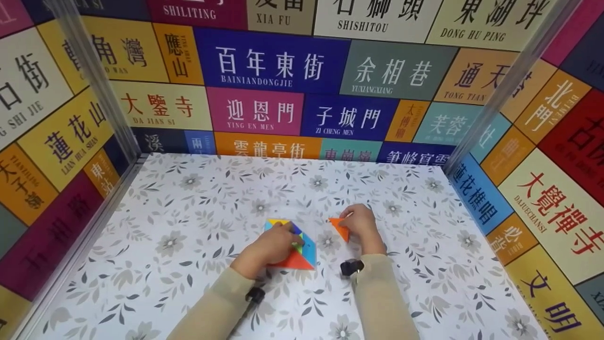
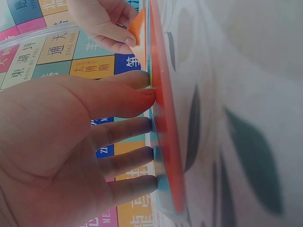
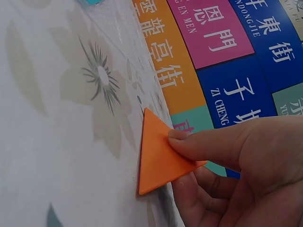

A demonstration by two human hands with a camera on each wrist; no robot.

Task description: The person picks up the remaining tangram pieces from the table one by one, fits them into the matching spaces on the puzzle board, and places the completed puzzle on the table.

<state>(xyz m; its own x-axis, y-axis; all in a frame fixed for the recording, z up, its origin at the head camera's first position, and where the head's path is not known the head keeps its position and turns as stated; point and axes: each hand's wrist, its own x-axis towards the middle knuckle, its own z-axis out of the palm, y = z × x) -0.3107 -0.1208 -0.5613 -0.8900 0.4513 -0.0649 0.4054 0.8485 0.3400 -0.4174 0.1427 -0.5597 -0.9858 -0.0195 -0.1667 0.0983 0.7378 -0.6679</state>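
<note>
An orange triangle tangram piece [image 3: 163, 153] is pinched between the thumb and fingers of my right hand [image 1: 362, 224], tilted against the tabletop. To its left lies a group of tangram pieces [image 1: 309, 248] in red, blue, yellow, purple and green, fitted close together. My left hand [image 1: 278, 244] rests on that group, hiding much of it. In the left wrist view the left fingers are fairly straight, and their tips touch the pieces, with the red piece [image 2: 165, 109] nearest the camera.
A white tabletop [image 1: 188, 283] with grey flowers and leaves spreads under both hands. Panels of coloured place-name signs [image 1: 273, 61] stand behind it and on both sides. Dark wrist devices [image 1: 351, 267] sit at both sleeves.
</note>
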